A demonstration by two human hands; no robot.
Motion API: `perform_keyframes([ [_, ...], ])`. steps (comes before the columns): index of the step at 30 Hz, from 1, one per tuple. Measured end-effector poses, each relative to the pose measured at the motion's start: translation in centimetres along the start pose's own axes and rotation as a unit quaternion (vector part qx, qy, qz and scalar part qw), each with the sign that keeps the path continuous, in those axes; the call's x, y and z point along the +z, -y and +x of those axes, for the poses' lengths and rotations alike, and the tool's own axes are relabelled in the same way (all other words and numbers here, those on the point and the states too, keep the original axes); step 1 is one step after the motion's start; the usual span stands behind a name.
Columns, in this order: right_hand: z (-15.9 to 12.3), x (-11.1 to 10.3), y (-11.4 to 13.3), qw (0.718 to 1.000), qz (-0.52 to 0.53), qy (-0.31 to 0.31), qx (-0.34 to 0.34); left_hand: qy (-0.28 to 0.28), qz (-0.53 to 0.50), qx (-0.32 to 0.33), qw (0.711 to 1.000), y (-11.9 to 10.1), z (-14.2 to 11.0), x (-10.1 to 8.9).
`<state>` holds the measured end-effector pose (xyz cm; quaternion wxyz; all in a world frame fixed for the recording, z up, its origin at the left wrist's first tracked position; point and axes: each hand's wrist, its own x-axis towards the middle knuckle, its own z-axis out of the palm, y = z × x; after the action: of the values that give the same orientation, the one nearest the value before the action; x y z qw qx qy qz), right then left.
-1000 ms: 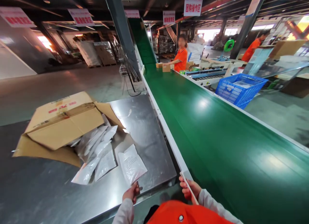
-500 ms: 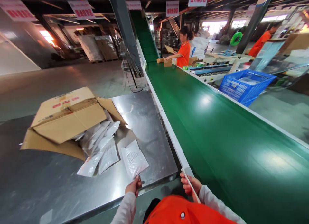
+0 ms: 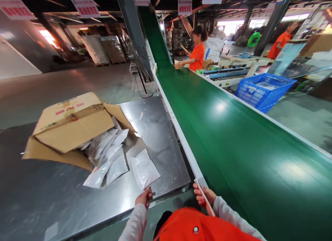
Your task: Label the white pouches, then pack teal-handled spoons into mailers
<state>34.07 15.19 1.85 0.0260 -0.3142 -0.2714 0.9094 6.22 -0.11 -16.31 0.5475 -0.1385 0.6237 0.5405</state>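
Note:
My left hand (image 3: 143, 197) is closed at the front edge of the metal table (image 3: 168, 161), its fingers curled together; what they grip, if anything, is hidden. Just beyond its fingertips lies a white plastic packet (image 3: 144, 169) with printed text. In my right hand (image 3: 206, 195) is a thin, flat white piece (image 3: 203, 192), seen nearly edge-on, held beside the conveyor's side rail. On the table's left, an open cardboard box (image 3: 75, 125) lies tipped over, with several more white packets (image 3: 116, 166) spilling from its mouth.
A green conveyor belt (image 3: 223, 137) runs along my right and climbs at the far end. A person in orange (image 3: 197, 56) handles cardboard beside it. Beyond the belt stands a blue plastic crate (image 3: 261, 94). A dark steel column (image 3: 136, 37) rises behind the table.
My hands have barely moved. At the far end, the small carton on the belt has shifted toward the person in orange, whose hands have moved with it.

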Motion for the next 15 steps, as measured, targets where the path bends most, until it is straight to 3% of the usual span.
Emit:
perform_keyframes([
  [15, -0.1, -0.4, -0.1, 1.000, -0.005, -0.012, 0.007, 0.017, 0.030, 0.024, 0.999, -0.8, -1.1, -0.2],
])
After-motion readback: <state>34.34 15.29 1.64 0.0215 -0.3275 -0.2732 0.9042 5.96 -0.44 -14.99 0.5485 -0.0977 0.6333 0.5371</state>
